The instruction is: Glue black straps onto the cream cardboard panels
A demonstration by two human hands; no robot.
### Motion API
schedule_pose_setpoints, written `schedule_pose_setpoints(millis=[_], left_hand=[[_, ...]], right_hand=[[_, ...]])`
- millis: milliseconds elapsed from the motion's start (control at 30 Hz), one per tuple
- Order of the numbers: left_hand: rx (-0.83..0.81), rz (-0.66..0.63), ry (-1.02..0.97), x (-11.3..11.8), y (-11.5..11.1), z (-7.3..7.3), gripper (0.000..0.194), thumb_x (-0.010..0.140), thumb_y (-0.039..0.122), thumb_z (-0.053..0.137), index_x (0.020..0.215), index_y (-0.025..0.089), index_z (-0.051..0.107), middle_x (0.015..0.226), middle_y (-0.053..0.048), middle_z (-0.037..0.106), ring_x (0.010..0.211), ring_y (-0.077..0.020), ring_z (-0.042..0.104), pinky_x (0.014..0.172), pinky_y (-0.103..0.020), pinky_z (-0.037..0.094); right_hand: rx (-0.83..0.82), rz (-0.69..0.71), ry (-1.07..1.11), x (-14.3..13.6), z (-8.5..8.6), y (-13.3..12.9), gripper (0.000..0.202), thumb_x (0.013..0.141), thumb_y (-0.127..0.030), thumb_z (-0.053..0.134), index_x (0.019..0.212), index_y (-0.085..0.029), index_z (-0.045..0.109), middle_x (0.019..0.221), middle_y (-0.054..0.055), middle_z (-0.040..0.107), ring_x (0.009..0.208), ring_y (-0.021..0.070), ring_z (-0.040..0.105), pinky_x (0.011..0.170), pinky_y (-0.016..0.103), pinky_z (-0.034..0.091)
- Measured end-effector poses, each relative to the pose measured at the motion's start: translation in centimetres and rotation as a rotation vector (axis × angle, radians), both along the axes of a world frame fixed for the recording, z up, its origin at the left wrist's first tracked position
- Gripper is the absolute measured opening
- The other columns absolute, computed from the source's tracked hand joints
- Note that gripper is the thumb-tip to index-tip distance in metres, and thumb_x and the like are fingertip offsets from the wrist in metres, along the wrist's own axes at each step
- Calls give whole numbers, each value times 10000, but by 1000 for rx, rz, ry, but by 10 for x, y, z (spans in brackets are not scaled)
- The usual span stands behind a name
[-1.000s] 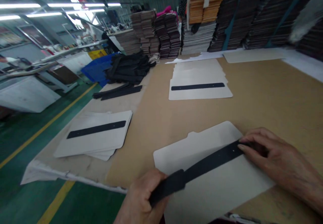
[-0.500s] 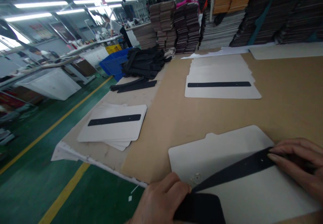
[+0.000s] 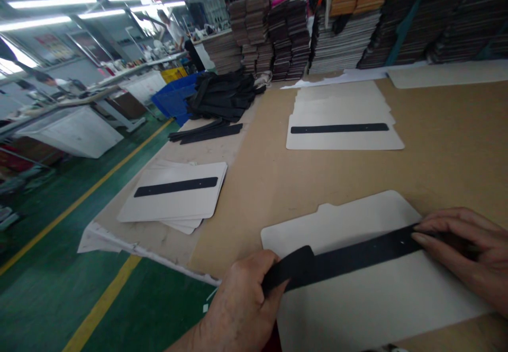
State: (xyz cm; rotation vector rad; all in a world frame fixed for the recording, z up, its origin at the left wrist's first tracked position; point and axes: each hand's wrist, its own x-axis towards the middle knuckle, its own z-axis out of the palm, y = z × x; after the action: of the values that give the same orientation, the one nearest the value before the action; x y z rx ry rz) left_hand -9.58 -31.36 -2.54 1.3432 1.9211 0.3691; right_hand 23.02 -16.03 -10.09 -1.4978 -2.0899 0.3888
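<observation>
A long black strip (image 3: 357,256) stretches across an off-white panel (image 3: 381,304) that lies on the table in front of me. My left hand (image 3: 248,294) grips the strip near its left end, at the panel's left edge, and a rounded black end piece stands up out of the grip. At the other end, my right hand (image 3: 456,251) pinches the strip between thumb and fingers above the panel's right side. Small light dots show on the strip close to my right hand. The fingertips of my left hand are partly hidden behind the black material.
Off-white panels with black strips lie at left (image 3: 170,204) and further back (image 3: 345,140). Black strips (image 3: 222,95) are heaped beside a blue bin (image 3: 174,95). Tall stacks of sheets (image 3: 289,39) line the back. A person (image 3: 174,29) stands far off. Green floor (image 3: 154,299) borders the table.
My left hand has moved up and slightly left with its end of the strip. The strip now runs straighter and higher across the panel, covering a ring-shaped mark seen before.
</observation>
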Motion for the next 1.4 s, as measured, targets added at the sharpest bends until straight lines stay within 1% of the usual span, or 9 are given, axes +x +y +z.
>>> schedule_pose_setpoints(millis=[100,467,667,833,933,1033,1133,1300,1400], left_hand=[[-17,17,7,2,1,1,189,876,333,516,762,203,593,724,11,617,650,-139,552,564,-249,339],[4,-17,42,3,4,3,184,884,324,506,760,206,575,731,9,602,652,-136,539,579,-255,341],[6,-40,94,2,3,-3,129,866,282,530,777,208,586,750,14,614,675,-138,553,596,-259,351],[74,-71,130,-2,6,-2,74,851,262,570,896,232,621,871,8,641,810,-161,609,706,-273,443],[153,-168,181,-5,5,-4,269,822,146,543,1026,287,647,1085,-5,618,921,-157,627,797,-267,497],[98,-412,288,-4,1,-11,584,728,29,511,1190,371,613,1295,13,566,899,-140,661,810,-243,539],[84,-620,450,0,-4,-15,699,761,42,485,1373,378,480,1356,-9,561,924,-178,682,824,-277,569],[88,-757,585,4,-5,-16,715,843,66,414,1505,302,285,1330,-85,579,1006,-242,671,837,-360,591],[70,-790,595,3,-3,-24,773,840,61,432,1533,301,186,1276,-101,594,1009,-240,668,843,-363,593]], right_hand=[[-12,112,-21,5,-4,-1,186,832,-475,566,908,-328,649,1005,23,659,911,212,645,870,350,459],[-11,106,-55,3,-1,-2,202,868,-480,521,917,-315,626,1023,13,636,924,185,630,822,326,461],[2,123,-67,5,-5,-2,368,857,-641,472,934,-314,621,1035,-9,627,916,195,621,842,351,453],[25,144,-28,0,0,-1,400,871,-645,464,906,-283,634,988,8,622,878,184,621,802,332,469],[45,167,-14,-6,7,-2,336,896,-572,481,895,-277,641,956,13,625,853,180,628,763,321,491],[45,228,-25,-12,15,-5,228,941,-427,473,922,-268,634,947,14,633,859,171,636,767,303,514],[90,320,-115,-12,23,-9,195,969,-298,441,1006,-259,628,1012,20,649,898,159,649,802,287,536],[299,406,-443,-8,31,-25,547,842,-27,372,1283,-290,559,1174,45,649,994,200,650,750,300,584],[339,430,-581,-9,32,-34,693,730,17,401,1340,-287,529,1169,58,654,993,238,636,687,314,602]])
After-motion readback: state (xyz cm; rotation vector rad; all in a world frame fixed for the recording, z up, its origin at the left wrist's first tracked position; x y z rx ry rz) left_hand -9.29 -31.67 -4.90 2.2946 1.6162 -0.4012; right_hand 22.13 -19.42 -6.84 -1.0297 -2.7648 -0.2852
